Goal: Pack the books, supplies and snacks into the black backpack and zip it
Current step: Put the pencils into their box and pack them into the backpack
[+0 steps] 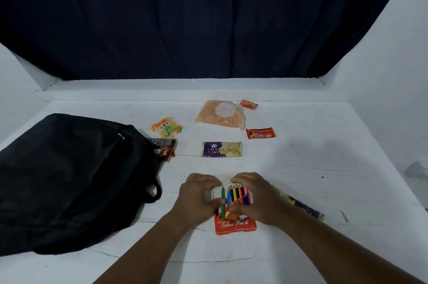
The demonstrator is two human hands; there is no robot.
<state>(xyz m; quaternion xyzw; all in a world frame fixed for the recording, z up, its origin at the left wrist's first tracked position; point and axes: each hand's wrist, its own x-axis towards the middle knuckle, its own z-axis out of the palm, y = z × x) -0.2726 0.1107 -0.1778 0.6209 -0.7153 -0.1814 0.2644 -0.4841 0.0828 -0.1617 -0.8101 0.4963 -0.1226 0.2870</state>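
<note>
An orange box of colour pencils [235, 223] lies on the white table near the front, its top end open, with several pencils [236, 194] showing. My left hand [196, 195] grips the box's left side, its thumb across the green pencil. My right hand [257, 198] holds the box's right side and flap. The black backpack [67, 179] lies flat at the left. Snacks are spread beyond: a purple layer cake pack [221, 149], a yellow pack [167, 127], a clear bag of orange snacks [221, 114], and two red wrappers [260, 133] [249, 104].
A dark foil packet [165, 148] lies against the backpack's right edge. A purple and yellow packet [301, 202] sits partly hidden behind my right wrist. A dark curtain [196, 17] hangs behind the table, with white walls on both sides.
</note>
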